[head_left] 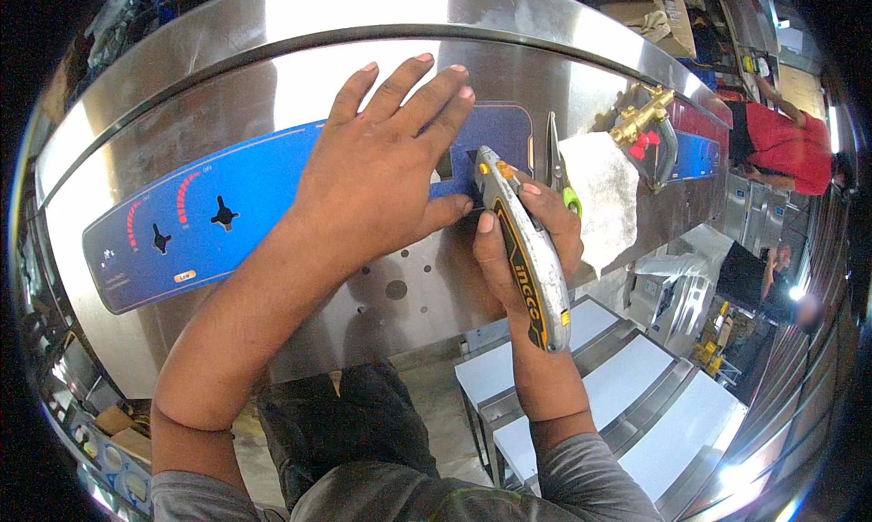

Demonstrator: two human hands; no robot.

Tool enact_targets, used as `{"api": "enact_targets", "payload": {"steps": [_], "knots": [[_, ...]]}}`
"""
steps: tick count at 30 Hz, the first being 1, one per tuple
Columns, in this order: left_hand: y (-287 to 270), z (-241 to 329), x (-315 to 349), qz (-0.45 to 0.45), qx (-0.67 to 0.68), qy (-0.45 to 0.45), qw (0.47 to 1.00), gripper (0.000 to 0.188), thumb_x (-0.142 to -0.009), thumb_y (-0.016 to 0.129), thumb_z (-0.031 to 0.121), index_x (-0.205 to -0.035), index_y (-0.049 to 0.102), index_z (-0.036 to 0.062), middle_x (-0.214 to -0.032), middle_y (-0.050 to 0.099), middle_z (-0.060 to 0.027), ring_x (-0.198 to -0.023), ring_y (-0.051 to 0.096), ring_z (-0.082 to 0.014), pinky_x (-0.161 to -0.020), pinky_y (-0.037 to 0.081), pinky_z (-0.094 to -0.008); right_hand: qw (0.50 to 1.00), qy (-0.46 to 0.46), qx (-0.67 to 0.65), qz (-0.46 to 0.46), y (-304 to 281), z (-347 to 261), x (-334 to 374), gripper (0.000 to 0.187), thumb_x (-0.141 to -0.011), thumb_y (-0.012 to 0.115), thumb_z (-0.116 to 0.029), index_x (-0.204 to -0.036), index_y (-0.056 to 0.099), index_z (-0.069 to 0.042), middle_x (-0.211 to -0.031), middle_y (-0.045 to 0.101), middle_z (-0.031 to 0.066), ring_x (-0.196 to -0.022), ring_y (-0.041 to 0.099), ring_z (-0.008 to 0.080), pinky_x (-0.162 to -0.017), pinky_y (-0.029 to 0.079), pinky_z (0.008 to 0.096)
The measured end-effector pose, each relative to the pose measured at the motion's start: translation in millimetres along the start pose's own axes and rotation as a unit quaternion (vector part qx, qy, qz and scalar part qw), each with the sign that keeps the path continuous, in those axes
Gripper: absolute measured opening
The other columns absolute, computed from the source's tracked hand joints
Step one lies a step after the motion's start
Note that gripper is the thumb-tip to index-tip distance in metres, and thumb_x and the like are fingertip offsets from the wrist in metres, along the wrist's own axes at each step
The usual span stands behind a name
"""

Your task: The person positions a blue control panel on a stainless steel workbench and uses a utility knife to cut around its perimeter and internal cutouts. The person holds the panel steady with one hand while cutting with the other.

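Note:
A long blue label panel (263,172), with cross-shaped cut-outs and red dial marks, lies along a stainless steel sheet (372,318). My left hand (381,150) presses flat across the panel's right part, fingers spread, holding nothing. In my right hand (552,218) is a grey utility knife (529,268) with yellow and black trim. Its tip end touches or hovers just over the panel near a cut-out; the blade itself is hard to make out. Just right of the knife lie scissors (556,154) with a green handle, beside a white cloth (604,200).
A brass valve fitting (643,118) with red parts and a grey hose sits past the cloth. Another blue panel (695,157) is farther right. Below stands a rack with white-topped boards (627,377). A person in a red shirt (786,145) is at the far right.

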State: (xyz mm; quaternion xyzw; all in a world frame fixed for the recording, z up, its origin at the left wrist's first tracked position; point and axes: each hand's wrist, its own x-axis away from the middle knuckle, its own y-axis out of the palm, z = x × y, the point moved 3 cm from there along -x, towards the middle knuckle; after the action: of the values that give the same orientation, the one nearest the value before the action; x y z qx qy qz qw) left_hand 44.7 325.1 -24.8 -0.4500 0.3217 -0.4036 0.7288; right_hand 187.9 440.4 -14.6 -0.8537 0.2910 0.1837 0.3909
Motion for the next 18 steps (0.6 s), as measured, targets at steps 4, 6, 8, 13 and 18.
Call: {"api": "enact_targets", "payload": {"steps": [4, 6, 8, 13, 18], "knots": [[0.4, 0.3, 1.3, 0.004, 0.013, -0.003, 1.0, 0.093, -0.076, 0.076, 0.051, -0.154, 0.045, 0.0115, -0.163, 0.038, -0.0081, -0.152, 0.03, -0.0319, -0.124, 0.02, -0.0552, 0.999, 0.001, 0.042, -0.02, -1.2, 0.3, 2.8, 0.045, -0.088, 0.078, -0.018, -0.123, 0.054, -0.002, -0.113, 0.072, 0.024, -0.103, 0.072, 0.0276, -0.092, 0.056, 0.0389], [1.0, 0.3, 1.7, 0.003, 0.003, -0.001, 1.0, 0.093, -0.077, 0.076, 0.052, -0.154, 0.044, 0.0116, -0.163, 0.037, -0.008, -0.152, 0.03, -0.0319, -0.124, 0.02, -0.0552, 0.999, -0.003, 0.036, -0.022, -1.0, 1.0, 3.2, 0.045, -0.089, 0.078, -0.018, -0.123, 0.053, -0.003, -0.113, 0.072, 0.0249, -0.103, 0.072, 0.0282, -0.092, 0.056, 0.0397], [1.3, -0.2, 1.6, 0.005, 0.013, -0.001, 1.0, 0.092, -0.077, 0.076, 0.052, -0.154, 0.044, 0.0117, -0.163, 0.037, -0.008, -0.152, 0.03, -0.0319, -0.124, 0.02, -0.055, 1.0, -0.004, 0.022, -0.016, -0.6, 1.5, 3.4, 0.043, -0.086, 0.078, -0.014, -0.121, 0.055, -0.001, -0.111, 0.072, 0.0255, -0.102, 0.073, 0.0308, -0.091, 0.057, 0.0412], [2.0, -0.4, 1.3, 0.012, 0.006, 0.004, 1.0, 0.092, -0.078, 0.075, 0.054, -0.154, 0.045, 0.0114, -0.163, 0.038, -0.0081, -0.152, 0.031, -0.0318, -0.124, 0.02, -0.0548, 1.0, -0.003, 0.02, -0.004, -1.7, -0.5, 5.1, 0.04, -0.082, 0.079, -0.007, -0.116, 0.059, 0.001, -0.107, 0.073, 0.0253, -0.1, 0.074, 0.0362, -0.091, 0.059, 0.0441], [2.1, -0.6, 1.4, 0.018, -0.002, 0.008, 1.0, 0.092, -0.078, 0.074, 0.056, -0.153, 0.046, 0.0105, -0.163, 0.038, -0.008, -0.152, 0.031, -0.0319, -0.124, 0.022, -0.0548, 1.0, 0.01, 0.02, -0.012, -1.2, 0.5, 6.7, 0.04, -0.082, 0.079, -0.009, -0.116, 0.059, 0.0, -0.107, 0.073, 0.0237, -0.1, 0.074, 0.0368, -0.092, 0.059, 0.045]]}}
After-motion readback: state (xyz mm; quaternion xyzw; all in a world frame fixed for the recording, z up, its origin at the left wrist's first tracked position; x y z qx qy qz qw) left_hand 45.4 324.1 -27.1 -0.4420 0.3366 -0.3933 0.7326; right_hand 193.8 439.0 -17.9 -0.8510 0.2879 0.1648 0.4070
